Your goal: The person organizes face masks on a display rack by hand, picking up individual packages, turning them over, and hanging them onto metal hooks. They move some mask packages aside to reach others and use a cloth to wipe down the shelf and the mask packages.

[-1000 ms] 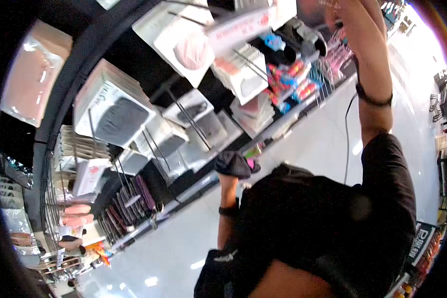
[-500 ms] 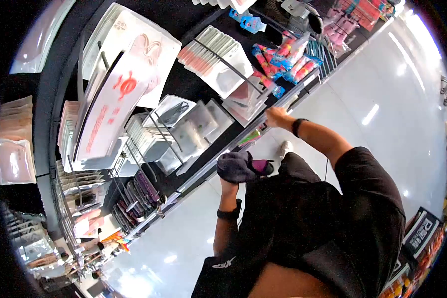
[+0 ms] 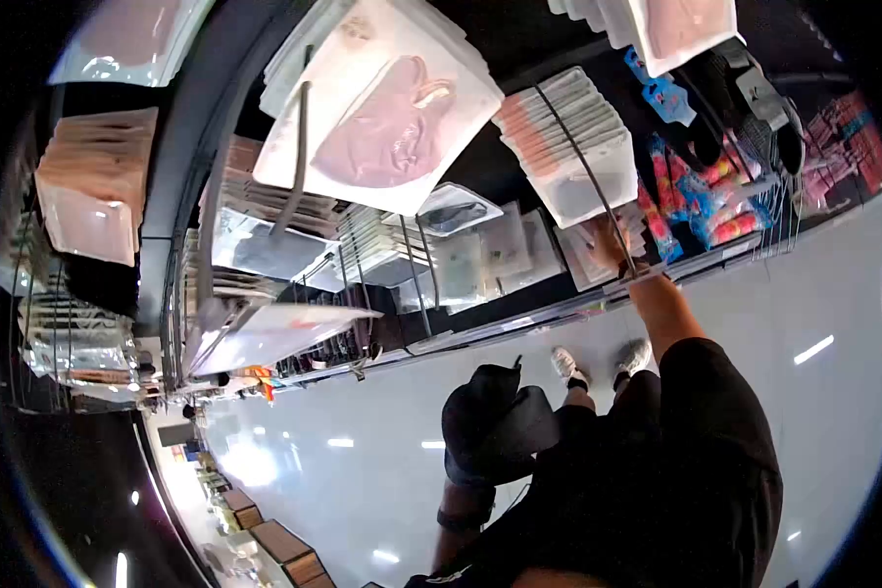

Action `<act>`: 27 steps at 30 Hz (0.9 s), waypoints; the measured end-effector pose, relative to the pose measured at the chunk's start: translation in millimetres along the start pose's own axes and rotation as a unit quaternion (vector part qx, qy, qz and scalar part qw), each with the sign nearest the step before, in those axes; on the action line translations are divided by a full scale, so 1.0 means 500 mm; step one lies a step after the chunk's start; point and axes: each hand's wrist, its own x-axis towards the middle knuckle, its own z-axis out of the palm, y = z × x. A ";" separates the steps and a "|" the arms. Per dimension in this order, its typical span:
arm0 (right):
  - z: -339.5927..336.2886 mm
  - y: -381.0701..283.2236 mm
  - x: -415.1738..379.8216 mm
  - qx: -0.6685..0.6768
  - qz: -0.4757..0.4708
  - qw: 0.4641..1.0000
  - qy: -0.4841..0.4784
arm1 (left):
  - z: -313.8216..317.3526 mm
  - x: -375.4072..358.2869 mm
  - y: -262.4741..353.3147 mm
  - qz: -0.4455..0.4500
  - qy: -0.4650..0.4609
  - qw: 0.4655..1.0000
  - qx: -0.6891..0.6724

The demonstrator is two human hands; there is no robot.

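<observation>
My left hand, hidden behind a bundle of black cloth items (image 3: 500, 421), holds them above the floor in front of my body. Their kind does not show; the bundle has a folded, rounded shape with a small loop on top. My right arm reaches to the rack, where my right hand (image 3: 606, 245) is in among thin flat packets (image 3: 580, 257) on a low hook. Its fingers are partly covered by the packets and the hook wire, so I cannot tell how they are closed. Just above it hangs a row of white flat packages (image 3: 583, 186).
A large white package with a pink garment (image 3: 392, 127) hangs close on the upper left. Colourful blue and red packets (image 3: 715, 196) hang to the right. Metal hooks stick out from the rack, and a shelf rail (image 3: 480, 328) borders the shiny floor (image 3: 363, 421).
My right hand has moved from outside the rail in among the packets on the low hook. The view has turned, and the dark bundle looks bigger and turned.
</observation>
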 end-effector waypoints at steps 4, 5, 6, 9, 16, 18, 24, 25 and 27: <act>-0.080 -0.024 -0.014 -0.052 -0.059 0.997 -0.014 | 0.003 0.020 0.080 0.014 -0.020 0.999 0.026; -0.113 -0.026 -0.025 -0.065 -0.077 0.995 -0.023 | 0.006 0.020 0.083 0.021 -0.034 0.999 0.021; -0.140 -0.027 -0.035 -0.075 -0.095 0.992 -0.033 | 0.020 0.021 0.078 0.026 -0.049 0.998 0.013; -0.153 0.009 -0.090 0.008 -0.134 0.990 0.037 | 0.041 0.026 0.082 0.046 -0.105 0.993 0.004; 0.001 0.041 0.017 -0.011 -0.021 0.992 0.121 | 0.100 0.041 0.117 0.041 -0.230 0.972 0.028; 0.091 0.048 0.048 -0.007 0.017 0.998 0.056 | 0.091 0.043 0.137 0.027 -0.253 0.966 0.049; 0.057 0.011 0.010 -0.018 -0.072 0.989 0.126 | 0.087 0.030 0.157 -0.027 -0.293 0.951 0.091; 0.065 0.019 0.011 -0.036 -0.091 0.985 0.140 | 0.087 0.029 0.157 -0.031 -0.300 0.949 0.094; 0.162 0.032 0.040 0.099 -0.029 0.992 0.073 | 0.086 0.029 0.161 -0.041 -0.316 0.942 0.102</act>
